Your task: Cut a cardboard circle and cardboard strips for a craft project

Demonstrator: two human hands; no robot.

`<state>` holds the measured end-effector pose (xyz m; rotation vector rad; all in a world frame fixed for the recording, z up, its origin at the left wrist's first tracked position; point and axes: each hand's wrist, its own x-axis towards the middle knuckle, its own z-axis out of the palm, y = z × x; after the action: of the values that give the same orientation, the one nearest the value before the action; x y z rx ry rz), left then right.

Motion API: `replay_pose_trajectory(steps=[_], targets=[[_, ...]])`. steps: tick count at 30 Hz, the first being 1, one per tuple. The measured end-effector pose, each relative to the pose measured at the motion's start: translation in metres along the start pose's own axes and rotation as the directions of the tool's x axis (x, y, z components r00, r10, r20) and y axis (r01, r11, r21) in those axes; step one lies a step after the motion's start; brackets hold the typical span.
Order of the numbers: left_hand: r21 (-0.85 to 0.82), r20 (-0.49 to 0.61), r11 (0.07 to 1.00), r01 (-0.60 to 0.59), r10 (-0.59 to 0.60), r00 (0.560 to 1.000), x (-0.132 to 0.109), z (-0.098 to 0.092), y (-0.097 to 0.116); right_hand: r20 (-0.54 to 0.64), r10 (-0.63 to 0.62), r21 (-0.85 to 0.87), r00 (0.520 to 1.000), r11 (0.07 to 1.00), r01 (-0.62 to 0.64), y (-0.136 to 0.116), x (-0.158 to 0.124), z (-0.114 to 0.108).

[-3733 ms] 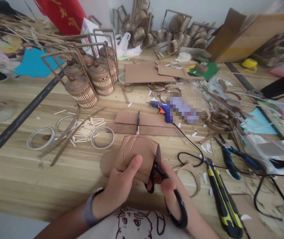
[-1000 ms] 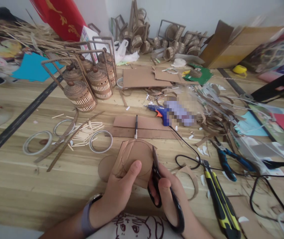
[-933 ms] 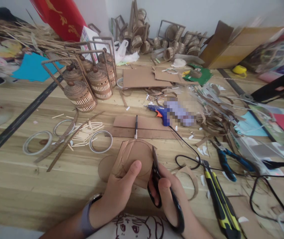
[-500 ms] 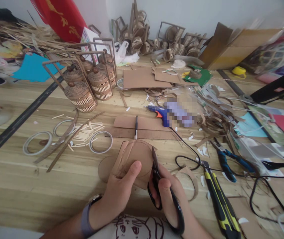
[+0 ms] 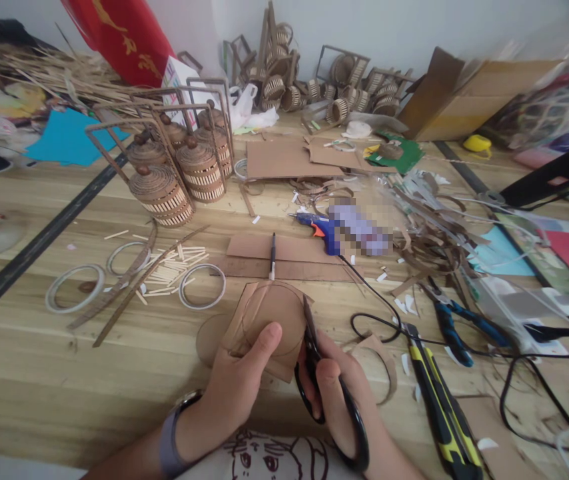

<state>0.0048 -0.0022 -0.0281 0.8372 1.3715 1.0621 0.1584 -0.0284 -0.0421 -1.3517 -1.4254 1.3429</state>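
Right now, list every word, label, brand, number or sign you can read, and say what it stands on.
Nothing reads clearly enough to quote.
Red bag: gold characters, too blurred to read with certainty.
White box: coloured marks, too small to read.
Black pen: pale band, too small to tell.
Glue gun: the patch beside it is pixelated.
Cardboard piece: a drawn circle, no visible words.

We grip the cardboard piece (image 5: 284, 310) near its lower left with our left hand (image 5: 237, 377); our right hand (image 5: 338, 381) holds black-handled scissors (image 5: 310, 323) at its right edge. Pen (image 5: 273, 257) just beyond the cardboard piece, glue gun (image 5: 333, 235) farther beyond, cutter (image 5: 442, 400) to the right.
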Motion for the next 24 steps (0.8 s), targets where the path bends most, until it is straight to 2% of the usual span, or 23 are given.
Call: replay_pose_trajectory(steps=[8,17,24], targets=[[-0.016,0.042,1.0,0.004,-0.003,0.999,0.0,0.0,0.004,-0.005,-0.006,0.018,1.0,1.0,0.006,-0.001,0.0,0.001],[0.001,0.023,1.0,0.014,-0.014,1.0,-0.002,0.002,0.011,-0.021,0.006,0.002,1.0,1.0,-0.006,0.0,-0.002,0.001],[-0.02,0.01,0.999,-0.034,0.035,0.999,-0.001,0.001,0.008,-0.016,0.026,0.0,1.0,1.0,-0.026,-0.005,-0.002,0.002]])
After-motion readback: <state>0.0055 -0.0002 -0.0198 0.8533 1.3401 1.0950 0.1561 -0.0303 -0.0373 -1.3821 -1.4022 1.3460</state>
